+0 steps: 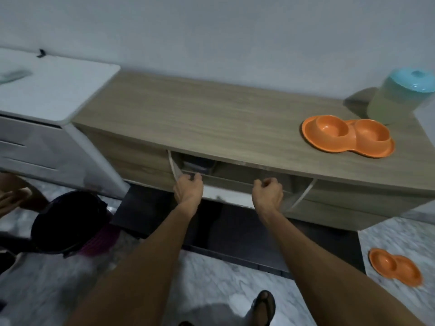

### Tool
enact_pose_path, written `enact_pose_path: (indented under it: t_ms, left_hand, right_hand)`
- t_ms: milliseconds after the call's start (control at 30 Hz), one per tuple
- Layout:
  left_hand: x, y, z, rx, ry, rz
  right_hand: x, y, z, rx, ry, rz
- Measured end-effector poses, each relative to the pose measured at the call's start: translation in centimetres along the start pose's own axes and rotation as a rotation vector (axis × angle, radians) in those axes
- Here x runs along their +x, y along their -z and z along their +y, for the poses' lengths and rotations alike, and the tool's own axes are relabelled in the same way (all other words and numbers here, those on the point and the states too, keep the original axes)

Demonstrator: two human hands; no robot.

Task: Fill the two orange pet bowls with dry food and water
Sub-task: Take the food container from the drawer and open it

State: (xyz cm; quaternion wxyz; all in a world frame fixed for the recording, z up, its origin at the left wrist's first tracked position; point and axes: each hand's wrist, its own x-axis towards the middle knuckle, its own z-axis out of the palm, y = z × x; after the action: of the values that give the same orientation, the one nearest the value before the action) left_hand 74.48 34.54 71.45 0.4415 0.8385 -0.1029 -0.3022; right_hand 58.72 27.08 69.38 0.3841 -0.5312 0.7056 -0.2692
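An orange double pet bowl (pixel 348 136) sits empty on the right end of a wooden cabinet top (pixel 200 118). A second orange double bowl (pixel 395 266) lies on the marble floor at the lower right. Behind the upper bowl stands a clear jug with a teal lid (pixel 400 97). My left hand (pixel 188 188) and my right hand (pixel 267 190) both grip the top edge of a drop-down cabinet door (pixel 226 185), which is tilted partly open. Dark contents show dimly inside the compartment.
A white appliance (pixel 51 95) stands to the left of the cabinet. On the floor at the left is a dark bin with a purple part (pixel 70 222). A dark mat (pixel 235 231) lies under the cabinet. My sandalled foot (pixel 263 307) is at the bottom.
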Motion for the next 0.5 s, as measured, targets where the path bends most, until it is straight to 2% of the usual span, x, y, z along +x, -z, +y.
enact_pose_path:
  t_ms: [200,500]
  left_hand:
    - [6.1,2.3,-4.8,0.006,0.054,0.012]
    - [16.6,-4.1,-5.3,-0.081,0.062,-0.062]
  right_hand:
    - [0.2,-8.0,1.7,-0.008,-0.058,-0.134]
    - [7.1,-18.1,2.0,0.097,-0.111,-0.215]
